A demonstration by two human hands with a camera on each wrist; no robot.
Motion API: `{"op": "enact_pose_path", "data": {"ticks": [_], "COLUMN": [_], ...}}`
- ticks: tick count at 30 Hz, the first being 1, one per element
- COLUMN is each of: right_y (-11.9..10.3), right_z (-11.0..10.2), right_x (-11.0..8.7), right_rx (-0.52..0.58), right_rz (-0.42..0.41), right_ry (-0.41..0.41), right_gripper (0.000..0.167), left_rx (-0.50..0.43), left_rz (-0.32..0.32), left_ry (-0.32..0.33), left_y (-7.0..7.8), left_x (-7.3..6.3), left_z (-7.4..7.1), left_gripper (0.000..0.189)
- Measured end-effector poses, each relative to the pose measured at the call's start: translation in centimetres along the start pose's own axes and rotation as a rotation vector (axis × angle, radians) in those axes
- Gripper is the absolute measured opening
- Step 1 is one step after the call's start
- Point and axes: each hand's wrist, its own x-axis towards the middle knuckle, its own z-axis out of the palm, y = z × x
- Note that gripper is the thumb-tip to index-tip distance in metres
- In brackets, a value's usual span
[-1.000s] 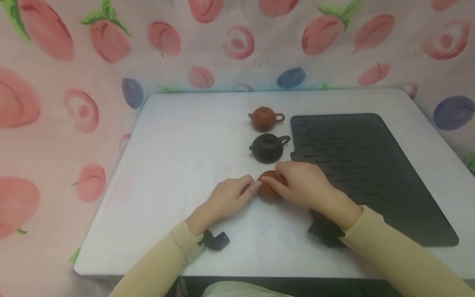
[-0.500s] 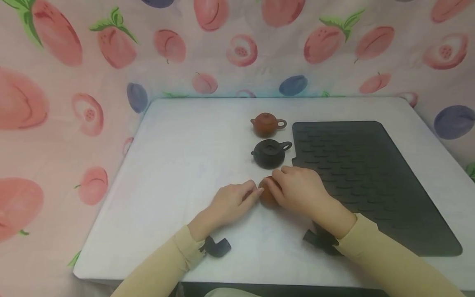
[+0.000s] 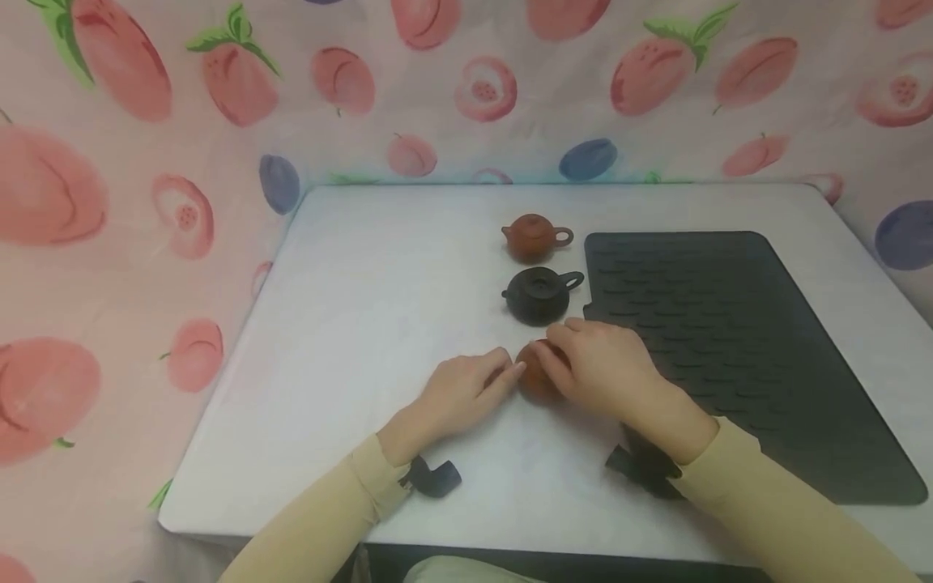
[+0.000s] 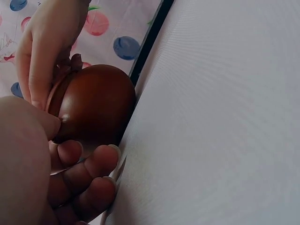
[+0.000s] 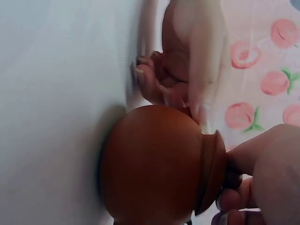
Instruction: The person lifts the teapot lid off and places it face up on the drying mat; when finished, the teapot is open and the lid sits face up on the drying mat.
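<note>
A reddish-brown clay teapot (image 3: 538, 384) stands on the white table, nearest me in a line of three. My right hand (image 3: 608, 364) reaches over it from the right. In the right wrist view its fingers pinch the knob of the teapot lid (image 5: 213, 171), which sits at the pot's mouth. My left hand (image 3: 462, 393) is at the pot's left side, thumb and forefinger closed on the spout, which they mostly hide. Its other fingers (image 4: 96, 192) curl below, near the table. Behind stand a black teapot (image 3: 538, 298) and another reddish-brown teapot (image 3: 530, 240).
A dark grey ridged tray (image 3: 729, 324) lies on the right of the white table (image 3: 364, 324), close to the teapots' handles. Black pieces (image 3: 437, 479) show under both wrists. Fruit-patterned cloth (image 3: 408, 97) hangs at the back and sides.
The head view shifts slightly. Both hands stay at the near teapot, with the right fingers moving only a little over its lid.
</note>
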Motion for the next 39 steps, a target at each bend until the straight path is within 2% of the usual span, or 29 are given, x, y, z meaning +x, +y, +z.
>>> {"op": "enact_pose_path", "data": {"ticks": [4,6,7,8,9,11,13,15,16,17,19,23,26,28,32,34,39], "right_y": [0.8,1.3,1.6,1.9,2.2,2.8,3.4,3.7,3.9,3.9,3.6,2.7,2.0,1.8,2.5,3.2,4.7], "right_z": [-0.6,-0.9,-1.1,-1.2,-1.4,-1.5,-1.4,-1.3,-1.3,-1.3,-1.5,-2.3,-2.9,-3.2,-3.8,-3.8,-3.0], "right_x": [-0.2,-0.4,-0.6,-0.7,-0.9,-1.3,-1.7,-2.1,-2.2,-2.4,-2.6,-2.6,-2.6,-2.8,-4.0,-4.9,-7.3], "right_rx": [0.190,0.347,0.463,0.594,0.772,1.189,1.660,2.057,2.194,2.283,2.377,2.391,2.368,2.295,1.970,1.770,1.332], "right_rz": [0.073,0.150,0.195,0.242,0.283,0.325,0.316,0.288,0.287,0.327,0.478,0.805,0.891,0.897,0.825,0.791,0.831], "right_ry": [-0.029,-0.063,-0.089,-0.110,-0.123,-0.137,-0.156,-0.198,-0.231,-0.248,-0.239,-0.188,-0.163,-0.119,-0.064,-0.070,-0.118], "right_gripper": [0.032,0.035,0.035,0.035,0.036,0.036,0.037,0.038,0.039,0.037,0.031,0.022,0.031,0.034,0.020,0.013,0.044], "left_rx": [0.005,0.007,0.007,0.005,0.003,-0.004,-0.008,-0.011,-0.014,-0.014,-0.018,-0.023,-0.026,-0.027,-0.039,-0.051,-0.064], "left_rz": [-0.005,-0.003,-0.001,0.000,0.000,0.000,-0.006,-0.016,-0.021,-0.024,-0.028,-0.026,-0.027,-0.031,-0.042,-0.049,-0.064], "left_ry": [0.004,0.007,0.008,0.008,0.007,0.001,-0.006,-0.014,-0.018,-0.018,-0.019,-0.011,-0.007,-0.002,0.008,0.008,0.002], "left_y": [0.0,0.0,0.0,0.0,0.0,0.0,-0.1,-0.1,-0.1,-0.2,-0.2,-0.3,-0.3,-0.3,-0.4,-0.5,-1.0], "left_x": [0.1,0.0,0.0,0.0,-0.1,0.0,0.0,0.0,0.0,0.0,-0.1,0.0,-0.2,-0.3,-0.7,-1.0,-2.0], "left_z": [0.0,0.0,0.0,0.0,0.0,0.1,0.1,0.1,0.1,0.1,0.2,0.2,0.0,-0.1,-0.3,-0.5,-1.2], "left_gripper": [0.033,0.033,0.033,0.033,0.033,0.032,0.032,0.031,0.031,0.030,0.030,0.030,0.030,0.030,0.030,0.031,0.033]}}
